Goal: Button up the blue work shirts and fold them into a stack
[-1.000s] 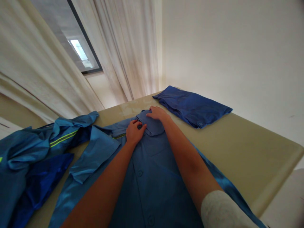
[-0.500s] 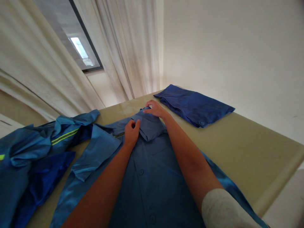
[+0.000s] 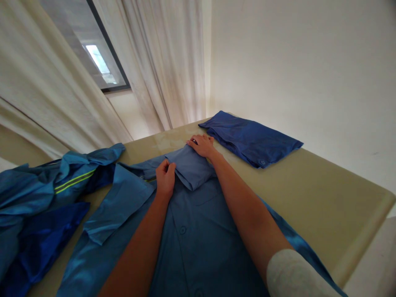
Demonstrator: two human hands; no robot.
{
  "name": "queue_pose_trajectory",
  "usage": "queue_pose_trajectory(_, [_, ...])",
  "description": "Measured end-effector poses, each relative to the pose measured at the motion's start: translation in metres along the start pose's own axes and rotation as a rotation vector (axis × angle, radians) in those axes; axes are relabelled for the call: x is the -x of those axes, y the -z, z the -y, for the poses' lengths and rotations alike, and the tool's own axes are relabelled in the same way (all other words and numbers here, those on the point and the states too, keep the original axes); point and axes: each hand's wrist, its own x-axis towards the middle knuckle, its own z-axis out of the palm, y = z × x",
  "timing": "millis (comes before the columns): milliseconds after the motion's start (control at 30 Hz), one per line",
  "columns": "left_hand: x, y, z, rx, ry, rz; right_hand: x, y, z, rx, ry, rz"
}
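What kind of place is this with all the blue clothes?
Likely an indoor room used for folding laundry: a beige table, pale curtains over a window, and a blue shirt spread beside a folded garment and an unfolded heap.

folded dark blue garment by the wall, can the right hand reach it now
Probably yes: the right hand rests on the shirt collar, close beside the folded garment, only bare table between.

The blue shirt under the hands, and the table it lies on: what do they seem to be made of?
The blue shirt looks like woven workwear cloth, perhaps a polyester-cotton blend: it creases sharply and its spread sleeve shows a faint sheen. The table has a smooth beige top, semi-gloss, likely laminate or painted board; light glints along its rounded edge.
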Motion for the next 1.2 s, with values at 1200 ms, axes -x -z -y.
queue_pose_trajectory(1200, [0.005,-0.005,-0.005,-0.525,-0.151,-0.140,0.115,-0.002,0.011,0.309,-0.071,0.126])
